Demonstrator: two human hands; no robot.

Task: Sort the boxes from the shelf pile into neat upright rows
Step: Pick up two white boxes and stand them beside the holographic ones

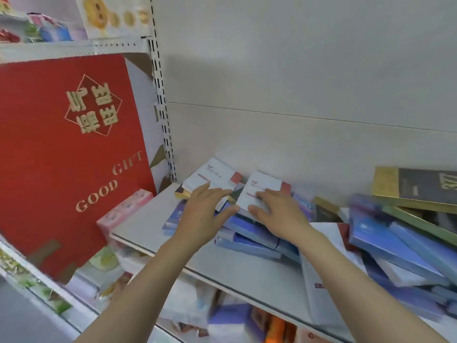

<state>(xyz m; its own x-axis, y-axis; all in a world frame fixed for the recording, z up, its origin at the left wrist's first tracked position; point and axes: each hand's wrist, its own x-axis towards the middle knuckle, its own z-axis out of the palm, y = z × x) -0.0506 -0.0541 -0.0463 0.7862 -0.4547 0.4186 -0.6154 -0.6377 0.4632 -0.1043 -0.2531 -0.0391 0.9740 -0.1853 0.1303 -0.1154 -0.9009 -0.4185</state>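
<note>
A loose pile of flat boxes lies on the white shelf (148, 219). Two white boxes with red corners top the pile: the left white box (212, 175) and the right white box (265, 184). My left hand (205, 211) rests on the left box's near edge, fingers spread. My right hand (277, 211) lies flat on the right box, thumb at its near edge. Under them are several blue boxes (249, 231). More blue boxes (395, 248) lean in a heap at the right, with a grey and gold box (418, 186) on top.
A big red gift box (61, 157) stands in the bay to the left, past the slotted upright (164, 120). A pink box (126, 206) sits below it. A large white flat box (329, 268) lies at the shelf front. Lower shelves hold blurred goods.
</note>
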